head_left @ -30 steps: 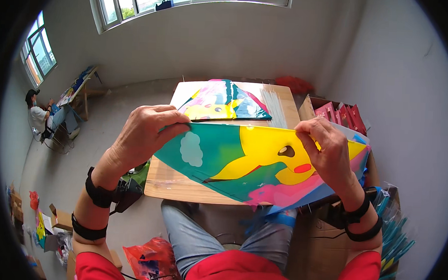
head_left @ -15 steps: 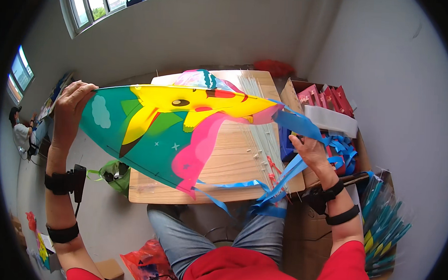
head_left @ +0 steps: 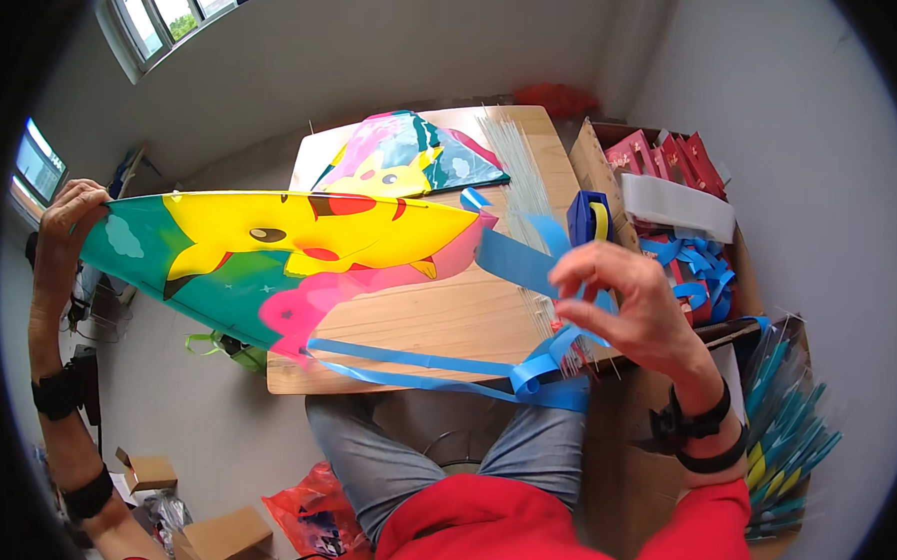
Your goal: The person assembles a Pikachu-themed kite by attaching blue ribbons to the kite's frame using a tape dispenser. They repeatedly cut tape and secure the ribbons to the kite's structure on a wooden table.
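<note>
A colourful kite (head_left: 240, 246), green, yellow and pink with a cartoon animal print, stretches over the table's near left part. My left hand (head_left: 71, 213) is closed on its far left corner, holding the top edge taut. Blue ribbon tails (head_left: 514, 263) hang from its right end and lower corner, looping over the table's front edge. My right hand (head_left: 633, 303) is beside the ribbon at the kite's right end, thumb and fingers apart and curved. Part of the ribbon passes behind those fingers, so contact with it is hard to make out.
Another printed kite (head_left: 404, 163) lies on the wooden table (head_left: 427, 324), with thin pale rods (head_left: 519, 163) beside it. A blue tape roll (head_left: 588, 218) stands near a carton of red packets (head_left: 674, 160). Bagged teal kites (head_left: 782, 435) stand at right. A red plastic bag (head_left: 318, 510) lies on the floor.
My left hand has moved left and down, carrying the kite with it and uncovering the other kite behind. My right hand has risen slightly beside the ribbon. The view has shifted a little.
</note>
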Demonstrator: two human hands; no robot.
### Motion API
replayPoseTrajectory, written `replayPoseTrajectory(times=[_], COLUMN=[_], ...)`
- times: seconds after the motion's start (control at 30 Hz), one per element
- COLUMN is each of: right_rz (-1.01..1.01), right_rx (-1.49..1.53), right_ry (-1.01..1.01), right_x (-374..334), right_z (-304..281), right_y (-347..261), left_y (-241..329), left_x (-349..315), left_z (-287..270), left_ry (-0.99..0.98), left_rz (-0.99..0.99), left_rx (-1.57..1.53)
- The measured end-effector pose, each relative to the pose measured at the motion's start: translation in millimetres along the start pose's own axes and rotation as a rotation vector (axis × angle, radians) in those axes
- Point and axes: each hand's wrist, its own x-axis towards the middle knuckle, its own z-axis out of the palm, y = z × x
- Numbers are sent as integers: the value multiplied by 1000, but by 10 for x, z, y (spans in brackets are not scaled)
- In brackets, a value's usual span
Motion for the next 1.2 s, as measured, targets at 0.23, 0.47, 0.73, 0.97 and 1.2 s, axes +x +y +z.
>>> replayPoseTrajectory(times=[0.23,0.47,0.73,0.97,1.2], right_rz=[-316,-316,-165,-228,-363], right_rx=[-330,-487,-205,-40,147], right_ry=[90,398,353,-234,-267], right_x=[839,636,262,389,217], right_z=[564,405,145,259,503], right_y=[448,611,348,237,103], left_y=[47,-76,31,153,85], left_x=[-132,-360,-200,30,-62], left_z=[-291,-341,-118,-279,-458], left_ry=[52,176,187,144,101], left_rz=[26,168,217,256,189], left_rx=[267,442,349,303,383])
